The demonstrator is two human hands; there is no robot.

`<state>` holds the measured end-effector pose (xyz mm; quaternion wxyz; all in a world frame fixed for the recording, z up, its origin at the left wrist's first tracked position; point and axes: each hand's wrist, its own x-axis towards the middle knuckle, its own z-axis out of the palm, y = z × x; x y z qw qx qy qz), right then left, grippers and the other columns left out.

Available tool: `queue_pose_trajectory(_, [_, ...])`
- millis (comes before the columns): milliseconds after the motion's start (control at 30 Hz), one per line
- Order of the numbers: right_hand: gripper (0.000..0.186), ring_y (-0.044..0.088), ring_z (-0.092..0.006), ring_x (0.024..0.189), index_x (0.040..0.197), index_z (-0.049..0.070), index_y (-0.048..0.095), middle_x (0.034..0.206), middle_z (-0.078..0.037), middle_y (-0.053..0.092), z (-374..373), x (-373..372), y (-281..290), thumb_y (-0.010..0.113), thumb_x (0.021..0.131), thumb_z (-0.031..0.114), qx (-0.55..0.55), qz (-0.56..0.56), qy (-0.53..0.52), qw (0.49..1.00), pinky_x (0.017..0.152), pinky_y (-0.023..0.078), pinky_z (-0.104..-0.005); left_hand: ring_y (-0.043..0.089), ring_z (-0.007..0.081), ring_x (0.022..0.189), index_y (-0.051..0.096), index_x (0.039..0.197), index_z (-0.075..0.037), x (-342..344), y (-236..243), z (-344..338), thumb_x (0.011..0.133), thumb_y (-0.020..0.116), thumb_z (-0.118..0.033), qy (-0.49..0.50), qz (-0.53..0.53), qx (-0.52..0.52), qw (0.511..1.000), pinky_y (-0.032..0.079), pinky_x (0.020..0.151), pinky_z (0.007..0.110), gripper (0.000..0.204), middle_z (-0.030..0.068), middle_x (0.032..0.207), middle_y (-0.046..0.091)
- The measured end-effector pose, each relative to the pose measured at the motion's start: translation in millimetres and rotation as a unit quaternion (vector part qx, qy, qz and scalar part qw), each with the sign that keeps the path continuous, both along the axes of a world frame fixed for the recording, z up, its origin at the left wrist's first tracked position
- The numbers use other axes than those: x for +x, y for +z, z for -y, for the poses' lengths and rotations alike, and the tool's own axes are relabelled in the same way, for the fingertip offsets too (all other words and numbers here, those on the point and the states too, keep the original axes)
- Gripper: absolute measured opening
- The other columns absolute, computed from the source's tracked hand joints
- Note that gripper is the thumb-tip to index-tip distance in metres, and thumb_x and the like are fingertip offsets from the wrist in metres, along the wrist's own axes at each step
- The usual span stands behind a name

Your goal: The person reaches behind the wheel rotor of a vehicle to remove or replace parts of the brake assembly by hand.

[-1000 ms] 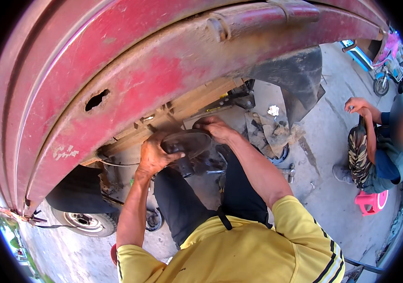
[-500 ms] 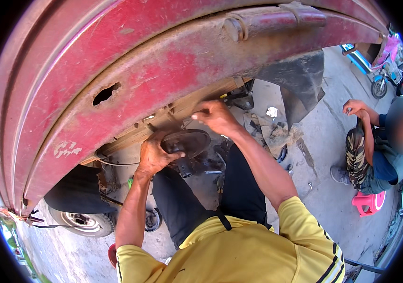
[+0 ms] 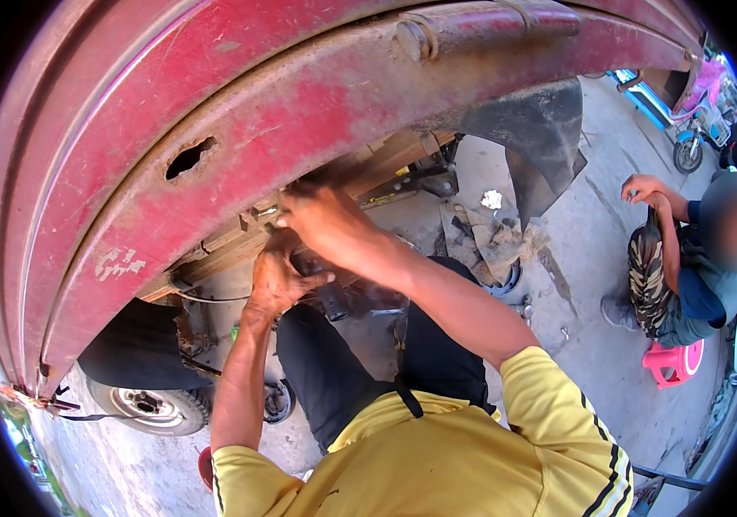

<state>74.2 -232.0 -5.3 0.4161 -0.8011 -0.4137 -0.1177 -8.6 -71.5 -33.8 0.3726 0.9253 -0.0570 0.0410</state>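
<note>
My left hand [image 3: 275, 280] curls around a dark metal part with a stubby cylinder [image 3: 334, 302], its thumb lying across the front. This part's round disc is mostly hidden behind my right forearm and smeared by motion. Just above, my right hand [image 3: 312, 211] reaches under the lower edge of the red vehicle body [image 3: 299, 129], beside rusty brown frame rails [image 3: 231, 237]. Blur and its own back hide the right fingers, so I cannot make out whether they hold anything.
A black mud flap [image 3: 541, 146] hangs from the body. A wheel [image 3: 149, 405] stands at the left. Rags [image 3: 493, 246] and loose parts lie on the concrete. At right, another person [image 3: 687, 250] sits on a pink stool [image 3: 674, 362].
My right hand has moved left and slightly down, from right of the disc to above my left hand. The disc, plainly seen before, is now largely covered. My left hand stays in place.
</note>
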Motion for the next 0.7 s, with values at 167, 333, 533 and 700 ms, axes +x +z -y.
queue_pose_trajectory(167, [0.034,0.072,-0.0368,0.089,0.121,0.004,0.069,0.1,-0.027,0.072,32,10,3,0.063,0.101,0.03,0.004,-0.142,-0.021,0.99,0.078,0.055,-0.0439,0.067,0.0308,0.111,0.068,0.125,-0.003,-2,7,1,0.062,0.096,-0.026,0.029,-0.029,0.041,0.998,0.053,0.097,0.04,0.072,0.0157,0.122,0.068])
queue_pose_trajectory(333, [0.037,0.072,-0.0242,0.084,0.116,-0.001,0.071,0.097,-0.017,0.076,60,21,-41,0.068,0.1,0.031,0.018,-0.218,-0.084,0.972,0.075,0.054,-0.0389,0.069,0.0305,0.111,0.069,0.128,-0.009,-3,25,8,0.06,0.095,-0.026,0.022,-0.045,0.032,0.998,0.053,0.098,0.04,0.074,0.014,0.122,0.07])
queue_pose_trajectory(533, [0.022,0.049,-0.0048,0.067,0.112,0.0,0.074,0.095,0.001,0.073,67,53,-137,0.076,0.092,0.011,0.217,-0.647,0.111,0.723,0.063,0.042,-0.0219,0.069,0.0253,0.096,0.069,0.114,0.001,-4,9,7,0.06,0.096,-0.019,0.011,0.008,0.01,1.0,0.055,0.089,0.038,0.064,0.0164,0.107,0.072])
queue_pose_trajectory(700, [0.026,0.061,-0.0119,0.081,0.113,0.0,0.074,0.1,-0.005,0.074,52,85,-162,0.072,0.086,0.002,0.107,-0.676,0.176,0.708,0.071,0.049,-0.0262,0.07,0.0249,0.092,0.069,0.113,0.002,-6,8,3,0.06,0.096,-0.018,0.03,0.004,0.053,0.998,0.056,0.087,0.038,0.062,0.015,0.102,0.074])
